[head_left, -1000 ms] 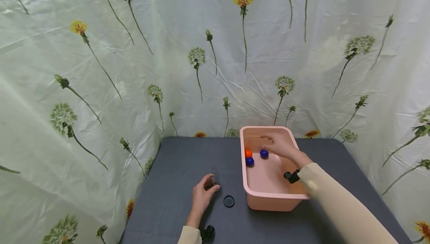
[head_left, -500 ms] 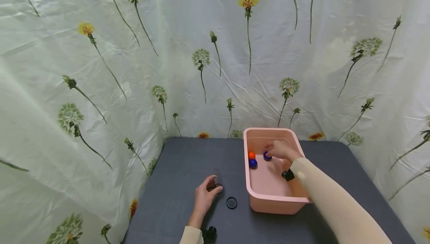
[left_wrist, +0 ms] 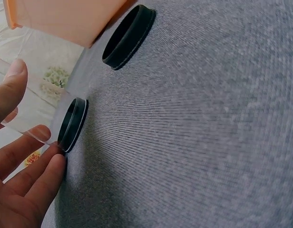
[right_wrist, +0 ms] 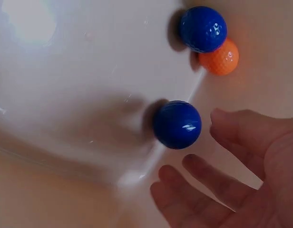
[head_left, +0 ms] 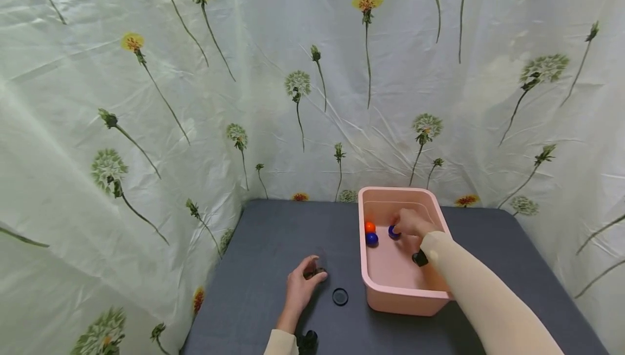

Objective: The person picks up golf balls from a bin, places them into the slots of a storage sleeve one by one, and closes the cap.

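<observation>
My left hand (head_left: 300, 285) curls its thumb and fingers around a clear cylinder (left_wrist: 45, 107), which stands upright on the table with a black base (left_wrist: 81, 124). Near it lies a loose black round cap (head_left: 340, 296), its raised rim visible in the left wrist view. Inside the pink bin, my right hand (head_left: 412, 222) reaches down over a blue golf ball (right_wrist: 177, 124). In the right wrist view its thumb and fingers are spread around that ball, with a small gap showing. Another blue golf ball (right_wrist: 203, 29) touches an orange golf ball (right_wrist: 221, 58) by the bin wall.
The pink bin (head_left: 405, 305) stands right of centre on a dark grey cloth-covered table (head_left: 263, 235). Its walls rise around the right hand. A flower-printed curtain (head_left: 273, 100) hangs behind the table and along its left side.
My right hand has lowered in the bin onto the blue ball, its fingers coming closer around it. The left hand stays at the clear cylinder. The head view has shifted slightly.
</observation>
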The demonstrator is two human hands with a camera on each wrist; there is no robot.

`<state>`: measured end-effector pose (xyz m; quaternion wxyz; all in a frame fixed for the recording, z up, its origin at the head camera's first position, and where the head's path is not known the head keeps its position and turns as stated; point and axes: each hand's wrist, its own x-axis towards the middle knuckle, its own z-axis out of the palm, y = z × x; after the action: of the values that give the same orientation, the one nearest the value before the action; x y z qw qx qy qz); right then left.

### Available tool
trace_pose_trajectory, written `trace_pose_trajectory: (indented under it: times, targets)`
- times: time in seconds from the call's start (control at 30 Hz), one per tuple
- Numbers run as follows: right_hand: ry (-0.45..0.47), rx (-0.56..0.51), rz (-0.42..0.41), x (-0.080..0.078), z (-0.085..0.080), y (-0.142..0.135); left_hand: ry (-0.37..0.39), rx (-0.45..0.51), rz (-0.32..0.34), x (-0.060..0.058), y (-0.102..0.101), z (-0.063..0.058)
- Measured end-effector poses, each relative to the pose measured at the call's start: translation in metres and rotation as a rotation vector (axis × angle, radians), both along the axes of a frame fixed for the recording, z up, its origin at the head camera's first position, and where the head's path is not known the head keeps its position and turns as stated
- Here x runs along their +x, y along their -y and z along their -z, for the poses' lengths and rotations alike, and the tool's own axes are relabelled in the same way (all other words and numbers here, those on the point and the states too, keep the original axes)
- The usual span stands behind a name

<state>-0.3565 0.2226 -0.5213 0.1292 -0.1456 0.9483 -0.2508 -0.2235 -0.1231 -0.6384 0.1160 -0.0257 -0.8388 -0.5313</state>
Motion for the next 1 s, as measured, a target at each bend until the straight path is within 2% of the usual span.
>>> trace_pose_trajectory:
  times: [0.1,0.23,0.37,0.5,0.63,0.87,1.0]
  targets:
    - [0.050,-0.002,0.043,0.001,0.002,0.001,0.015,0.022,0.007,0.001,0.000,-0.001]
    - [0.193,-0.015,0.111,0.002,0.011,0.001,0.057,0.056,0.032,0.007,0.002,-0.003]
    - [0.246,-0.023,0.132,0.005,0.011,0.001,0.082,0.068,0.058,0.013,0.004,-0.009]
    - [0.290,-0.015,0.109,0.012,0.009,-0.001,0.084,0.089,0.091,0.015,0.004,-0.017]
    - [0.297,0.007,0.058,0.017,0.009,-0.003,0.090,0.121,0.115,0.017,0.002,-0.022]
    - [0.284,0.017,0.013,0.013,0.009,-0.005,0.096,0.136,0.128,0.019,0.001,-0.025]
    - [0.284,0.040,-0.021,0.008,0.005,-0.003,0.061,0.125,0.132,0.018,0.000,-0.026]
